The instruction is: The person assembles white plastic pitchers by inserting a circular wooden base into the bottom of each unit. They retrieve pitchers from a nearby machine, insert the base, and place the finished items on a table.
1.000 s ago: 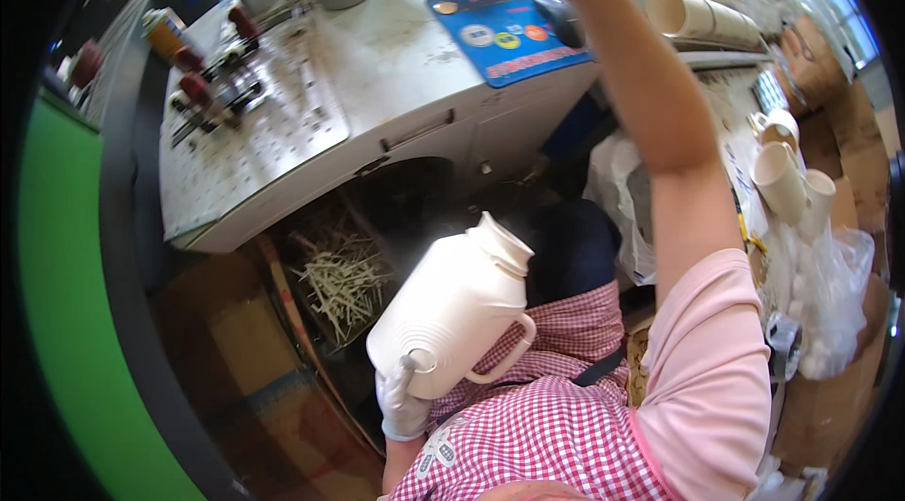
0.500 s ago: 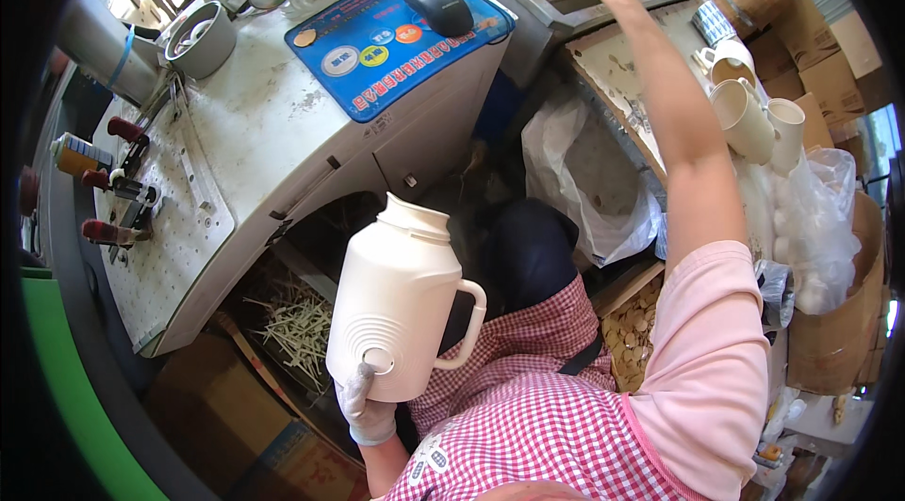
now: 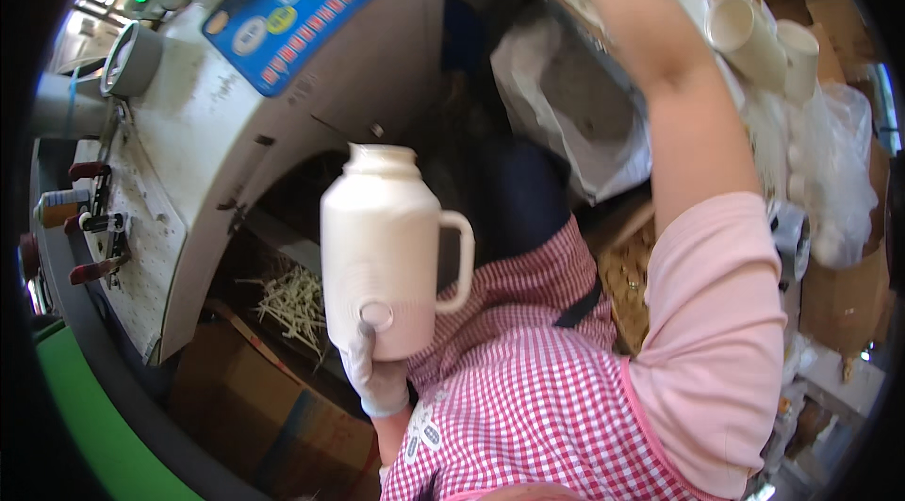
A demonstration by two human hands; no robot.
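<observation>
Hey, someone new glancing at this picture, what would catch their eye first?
Probably the big cream jug near the middle, held low on its body by the gloved left grip. Next, perhaps the bright blue mat on the worktop at upper left, then the red-and-white checked apron filling the lower middle.

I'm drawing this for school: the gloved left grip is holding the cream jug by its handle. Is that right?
Not by its handle: the head view shows the gloved left grip holding the cream jug low on its body, near the round ring.
</observation>
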